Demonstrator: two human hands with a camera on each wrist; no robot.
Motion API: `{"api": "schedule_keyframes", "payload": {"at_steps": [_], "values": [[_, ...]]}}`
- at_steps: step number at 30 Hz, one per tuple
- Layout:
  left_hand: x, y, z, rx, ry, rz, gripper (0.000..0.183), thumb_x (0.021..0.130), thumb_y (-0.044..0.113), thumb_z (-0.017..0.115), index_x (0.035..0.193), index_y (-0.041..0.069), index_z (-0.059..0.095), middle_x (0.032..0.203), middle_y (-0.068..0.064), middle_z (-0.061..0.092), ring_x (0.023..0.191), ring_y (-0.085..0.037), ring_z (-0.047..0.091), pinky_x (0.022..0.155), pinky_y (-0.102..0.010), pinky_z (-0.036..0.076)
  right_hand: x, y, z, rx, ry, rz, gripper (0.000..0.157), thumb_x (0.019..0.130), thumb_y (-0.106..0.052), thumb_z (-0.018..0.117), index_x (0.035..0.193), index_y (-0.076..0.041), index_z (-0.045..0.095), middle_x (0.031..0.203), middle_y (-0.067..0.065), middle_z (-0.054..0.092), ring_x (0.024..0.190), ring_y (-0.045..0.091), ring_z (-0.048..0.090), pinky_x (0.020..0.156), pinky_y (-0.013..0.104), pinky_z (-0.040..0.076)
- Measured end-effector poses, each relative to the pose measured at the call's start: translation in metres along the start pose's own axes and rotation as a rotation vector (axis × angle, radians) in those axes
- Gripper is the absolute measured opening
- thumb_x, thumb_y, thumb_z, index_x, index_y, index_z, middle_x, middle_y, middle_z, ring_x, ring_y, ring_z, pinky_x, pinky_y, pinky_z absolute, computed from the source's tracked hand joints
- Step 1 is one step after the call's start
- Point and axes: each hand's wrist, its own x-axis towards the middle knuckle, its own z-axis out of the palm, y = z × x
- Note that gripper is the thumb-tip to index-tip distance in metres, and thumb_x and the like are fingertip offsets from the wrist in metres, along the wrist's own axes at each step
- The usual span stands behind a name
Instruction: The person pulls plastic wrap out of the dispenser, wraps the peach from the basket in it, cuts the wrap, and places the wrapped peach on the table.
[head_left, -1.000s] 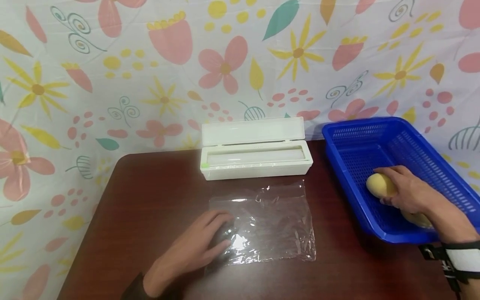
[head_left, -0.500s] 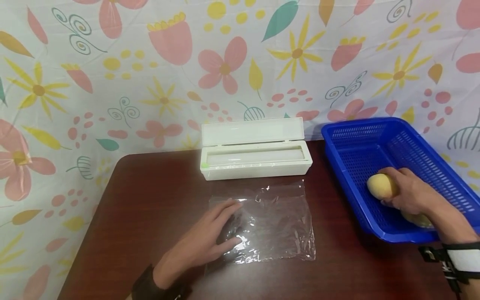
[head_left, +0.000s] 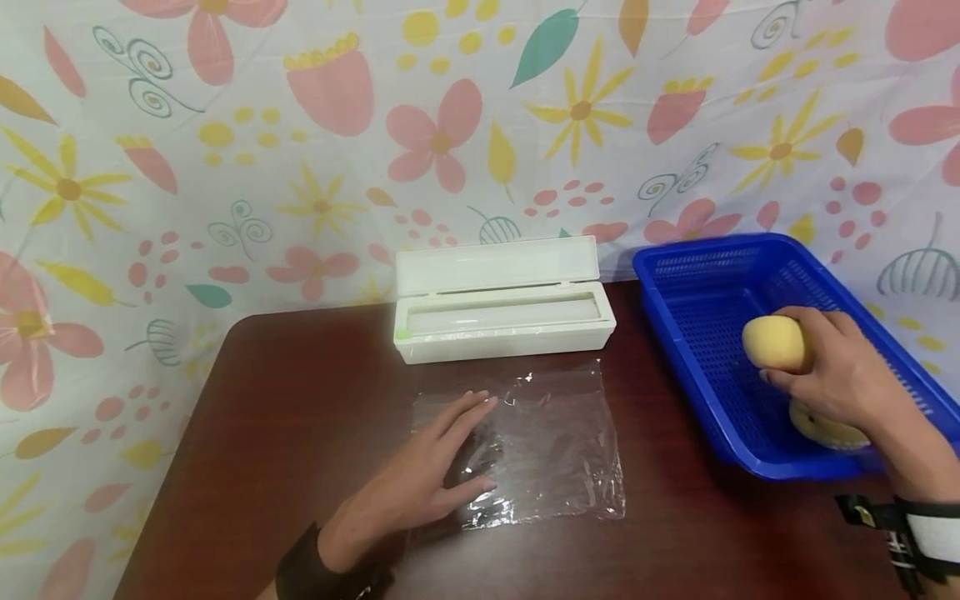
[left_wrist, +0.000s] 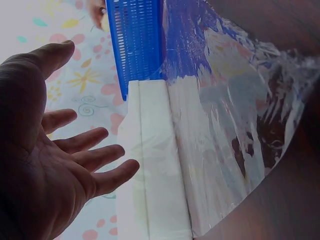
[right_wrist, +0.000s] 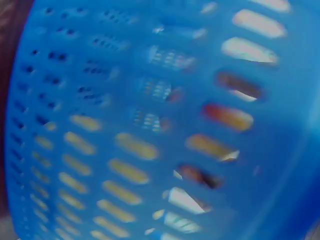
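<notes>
Head: from here I've R hand (head_left: pixel 843 379) curled round a yellow item (head_left: pixel 774 343), roundish, no clear long axis, over blue basket (head_left: pixel 720 262). Clear film (head_left: pixel 551 454) lies L of it, mid-table (head_left: pixel 300 400), nearer L hand (head_left: pixel 420 475); basket's L wall stands betw. White box (head_left: pixel 510 342) at table's far edge, 2nd yellowish thing (head_left: pixel 821 429) below R hand.
L wrist: fingers loosely spread, nothing held; film contact unclear.
R wrist: blurry basket slots, yellow thru some; can't tell grip here.
</notes>
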Motion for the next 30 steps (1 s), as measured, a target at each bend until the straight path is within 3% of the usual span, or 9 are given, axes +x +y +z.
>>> {"api": "schedule_keyframes", "payload": {"at_steps": [6,14,16,21,24,30], "values": [[0.002,0.001,-0.002,-0.009,0.011,0.009,0.088,0.089,0.045,0.066,0.157,0.021,0.016,0.159,0.003,0.015,0.142,-0.016,0.021,0.106,-0.044,0.035,-0.003,-0.03,-0.012,0.04,0.108,-0.046,0.082,0.065,-0.013,0.085,0.135,0.002,0.044,0.122,0.034,0.039,0.103,0.048,0.037,0.069,0.065,0.034],[0.007,0.004,-0.004,-0.002,0.005,-0.008,0.088,0.09,0.051,0.062,0.158,0.026,0.013,0.159,0.006,0.014,0.141,-0.012,0.02,0.107,-0.042,0.034,-0.008,-0.077,-0.019,0.133,0.191,-0.222,0.086,0.054,-0.007,0.09,0.131,-0.002,0.051,0.12,0.019,0.048,0.101,0.033,0.041,0.07,0.044,0.033],[0.008,0.005,-0.004,0.005,0.004,-0.012,0.088,0.09,0.053,0.061,0.158,0.027,0.012,0.159,0.007,0.013,0.141,-0.011,0.02,0.107,-0.042,0.034,-0.01,-0.088,-0.018,0.168,0.204,-0.261,0.086,0.052,-0.006,0.091,0.13,-0.004,0.053,0.12,0.016,0.05,0.105,0.031,0.042,0.075,0.046,0.033],[0.011,0.005,-0.002,0.008,0.006,-0.003,0.086,0.09,0.055,0.059,0.158,0.027,0.013,0.158,0.007,0.016,0.141,-0.009,0.021,0.108,-0.041,0.033,-0.012,-0.111,-0.009,0.223,0.203,-0.327,0.088,0.052,-0.007,0.09,0.132,-0.006,0.053,0.126,0.012,0.05,0.113,0.027,0.043,0.088,0.042,0.036],[0.011,0.004,-0.001,0.002,0.002,0.004,0.085,0.091,0.056,0.056,0.157,0.024,0.015,0.157,0.008,0.017,0.14,-0.009,0.022,0.108,-0.04,0.033,-0.014,-0.122,-0.002,0.237,0.19,-0.36,0.09,0.053,-0.009,0.09,0.134,-0.007,0.052,0.132,0.01,0.049,0.117,0.025,0.044,0.094,0.03,0.035],[0.012,0.005,-0.001,-0.026,0.01,0.009,0.085,0.09,0.051,0.062,0.156,0.019,0.021,0.156,0.008,0.018,0.138,-0.008,0.024,0.108,-0.04,0.034,-0.017,-0.142,0.014,0.28,0.167,-0.406,0.081,0.056,-0.011,0.087,0.129,-0.007,0.054,0.141,0.009,0.044,0.125,0.025,0.042,0.096,0.023,0.035]]}}
